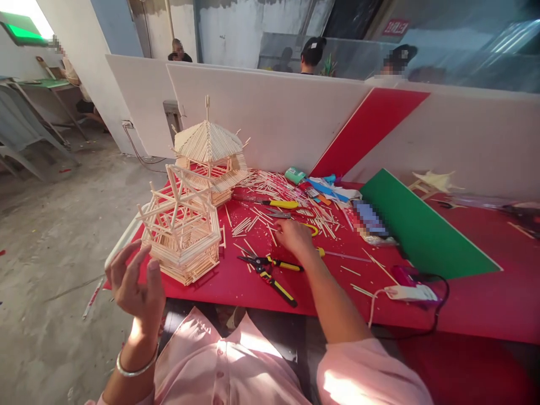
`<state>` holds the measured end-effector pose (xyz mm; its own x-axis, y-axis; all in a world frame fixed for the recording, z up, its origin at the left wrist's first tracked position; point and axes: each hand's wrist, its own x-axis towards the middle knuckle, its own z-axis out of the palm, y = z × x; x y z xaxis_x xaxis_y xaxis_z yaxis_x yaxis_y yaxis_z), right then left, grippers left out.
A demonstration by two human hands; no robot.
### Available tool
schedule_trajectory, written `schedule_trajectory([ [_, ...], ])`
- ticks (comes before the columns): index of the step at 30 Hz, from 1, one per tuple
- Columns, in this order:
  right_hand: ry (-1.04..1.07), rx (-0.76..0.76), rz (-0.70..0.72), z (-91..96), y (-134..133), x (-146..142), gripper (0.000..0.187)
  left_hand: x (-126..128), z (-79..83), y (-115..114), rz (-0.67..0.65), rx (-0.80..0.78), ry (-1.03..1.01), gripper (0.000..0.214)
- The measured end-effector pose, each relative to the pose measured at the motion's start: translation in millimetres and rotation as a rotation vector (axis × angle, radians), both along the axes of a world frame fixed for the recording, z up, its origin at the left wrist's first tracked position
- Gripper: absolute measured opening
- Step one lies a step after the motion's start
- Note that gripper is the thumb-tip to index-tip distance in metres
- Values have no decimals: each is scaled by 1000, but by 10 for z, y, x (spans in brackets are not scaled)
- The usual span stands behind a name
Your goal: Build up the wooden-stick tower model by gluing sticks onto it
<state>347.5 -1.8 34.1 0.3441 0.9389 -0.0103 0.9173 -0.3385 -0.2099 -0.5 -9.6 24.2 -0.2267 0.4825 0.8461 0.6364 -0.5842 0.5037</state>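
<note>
A hexagonal lattice frame of pale wooden sticks [183,260] stands near the front left corner of the red desk [238,284]. Left hand [138,281]: beside the frame, fingers bent and apart. Right hand [294,236]: mid-desk, beyond black-and-yellow pliers [260,262] near the front edge; grip cannot be determined.

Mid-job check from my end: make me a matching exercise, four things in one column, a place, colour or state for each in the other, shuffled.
1. roofed stick model
2. pliers
3. bracelet
4. board

A. green
B. at the wrist of the left hand
C. behind the unroofed stick model
D. handles spread apart

Pairs: 1-C, 2-D, 3-B, 4-A
</note>
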Motion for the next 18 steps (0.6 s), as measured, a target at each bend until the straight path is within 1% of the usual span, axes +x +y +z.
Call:
schedule_trajectory([
  [2,-41,-107,-3,2,106,176,22,-35,55,-6,6,-4,-42,23],
  [4,-67,-174,4,-11,189,239,21,-70,79,-18,8,-8,-54,20],
  [8,-98,-219,2,-88,272,158,26,-132,78,-52,36,-4,-60,16],
  [11,-88,-241,5,-162,298,62,18,-153,97,-58,30,3,-22,15],
  [13,-65,-211,4,-176,304,28,12,-161,134,-48,-2,13,8,15],
  [15,-20,-141,27,-136,287,26,4,-178,196,-37,-31,26,10,16],
  [17,38,-14,70,-28,241,45,2,-205,283,-34,-48,19,-38,15],
  [18,69,63,93,54,207,53,4,-219,337,-35,-70,-5,-70,15],
])
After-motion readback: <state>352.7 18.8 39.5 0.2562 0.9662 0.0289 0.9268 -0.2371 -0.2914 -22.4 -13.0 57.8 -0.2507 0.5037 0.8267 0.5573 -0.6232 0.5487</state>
